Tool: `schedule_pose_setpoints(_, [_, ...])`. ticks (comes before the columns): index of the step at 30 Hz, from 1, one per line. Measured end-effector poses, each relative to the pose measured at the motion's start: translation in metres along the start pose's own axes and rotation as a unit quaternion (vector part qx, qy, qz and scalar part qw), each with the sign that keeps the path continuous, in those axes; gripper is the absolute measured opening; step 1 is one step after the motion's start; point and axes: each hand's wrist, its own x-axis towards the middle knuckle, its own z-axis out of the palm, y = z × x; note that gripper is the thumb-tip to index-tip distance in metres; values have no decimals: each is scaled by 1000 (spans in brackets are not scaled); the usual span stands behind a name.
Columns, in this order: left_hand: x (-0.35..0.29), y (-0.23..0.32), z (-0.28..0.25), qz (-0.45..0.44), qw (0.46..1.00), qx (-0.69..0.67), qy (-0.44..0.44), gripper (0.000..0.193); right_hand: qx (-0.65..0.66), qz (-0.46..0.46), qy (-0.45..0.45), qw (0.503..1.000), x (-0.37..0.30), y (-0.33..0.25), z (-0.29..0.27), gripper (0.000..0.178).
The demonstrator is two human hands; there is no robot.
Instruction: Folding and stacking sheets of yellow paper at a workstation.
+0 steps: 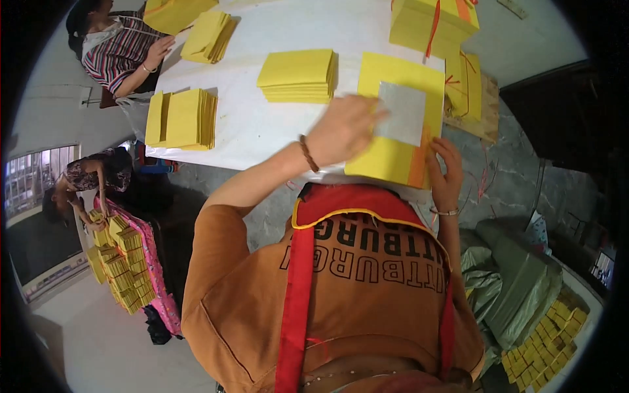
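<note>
Lying near the front right corner of the white table (242,124), the yellow paper sheet (377,160) bears a grey rectangle (406,118). The blurred left hand (347,128) crosses the sheet's left edge; whether it pinches anything, I cannot tell. At the right edge sits the right hand (447,170), its grip equally unclear. Bare tabletop separates the middle yellow stack (297,77) from the left yellow stack (189,119).
</note>
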Motion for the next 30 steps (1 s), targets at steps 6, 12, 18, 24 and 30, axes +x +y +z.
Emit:
schedule_pose_setpoints(6, [-5,38,26,78,985,80,-129,55,40,56,-18,997,2,4,-1,17])
schedule_pose_setpoints(12, [4,36,15,62,990,-17,-127,42,196,103,-15,975,-2,17,6,19])
schedule_pose_setpoints(18, [12,36,13,50,987,-71,-131,19,224,101,-17,969,-3,18,6,21])
schedule_pose_setpoints(24, [19,29,10,4,980,-122,-159,17,233,108,-8,966,-3,22,8,21])
schedule_pose_setpoints(30, [23,24,9,-75,963,-179,-189,17,239,112,-6,964,-2,22,9,21])
